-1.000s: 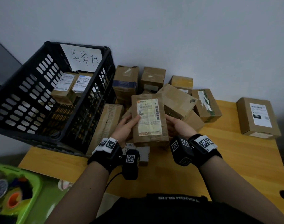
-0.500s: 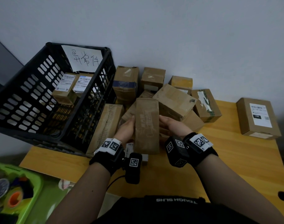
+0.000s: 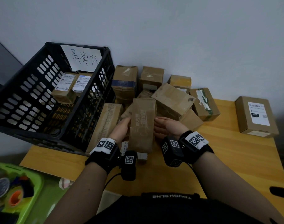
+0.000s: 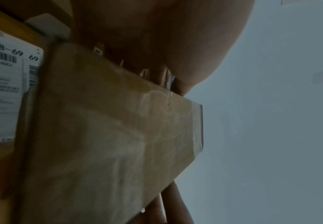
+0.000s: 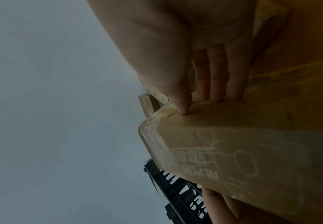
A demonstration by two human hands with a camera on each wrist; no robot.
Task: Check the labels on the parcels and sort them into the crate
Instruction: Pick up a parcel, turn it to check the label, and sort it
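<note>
I hold a long brown parcel [image 3: 142, 125] upright between both hands over the table. Its plain printed side faces me and no label shows. My left hand [image 3: 121, 128] grips its left edge, thumb in front and fingers behind. My right hand [image 3: 167, 126] lies flat against the right edge. In the right wrist view the straight fingers [image 5: 217, 72] and thumb tip press the parcel [image 5: 252, 151]. The left wrist view shows my palm [image 4: 156, 37] on the parcel [image 4: 108, 136]. The black crate [image 3: 96, 94] stands left, with two labelled boxes [image 3: 65, 88] inside.
A handwritten paper sign [image 3: 84, 59] hangs on the crate's back rim. Several brown parcels [image 3: 172, 101] are piled against the wall behind my hands. A labelled box [image 3: 256, 117] sits alone at the right of the wooden table [image 3: 226, 159]. A green bin [image 3: 25, 191] stands lower left.
The parcel has been turned over: its white label faced me a second ago, now the printed brown side does. Both hands stayed on its edges.
</note>
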